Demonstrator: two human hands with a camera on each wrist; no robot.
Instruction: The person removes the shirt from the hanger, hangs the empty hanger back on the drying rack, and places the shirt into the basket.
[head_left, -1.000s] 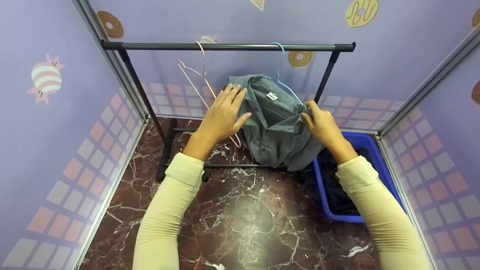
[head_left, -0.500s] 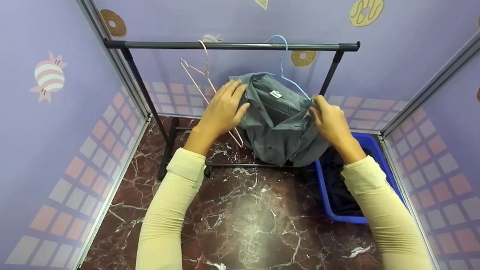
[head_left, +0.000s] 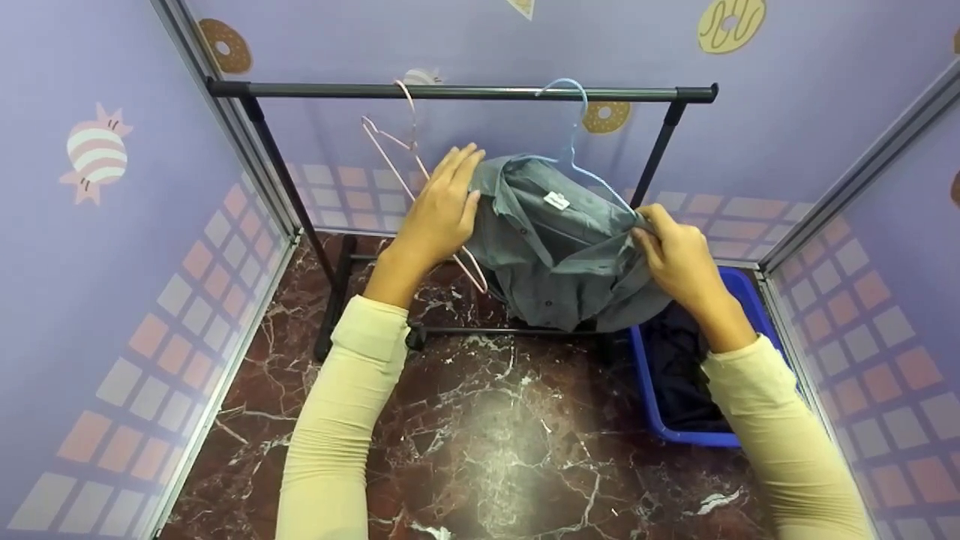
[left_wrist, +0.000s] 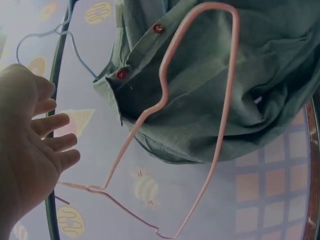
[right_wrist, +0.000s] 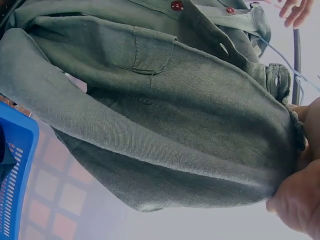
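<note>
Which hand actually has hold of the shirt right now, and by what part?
The right hand pinches the grey-green shirt at its right shoulder edge, over the blue hanger. The left hand is open with straight fingers, gripping nothing.

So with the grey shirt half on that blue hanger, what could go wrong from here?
The grey shirt sits bunched on the blue hanger, and only the right hand pinches it, so it may slide off toward the blue basket. The left hand, fingers straight, is close to the pink hanger and might knock it off the rail.
</note>
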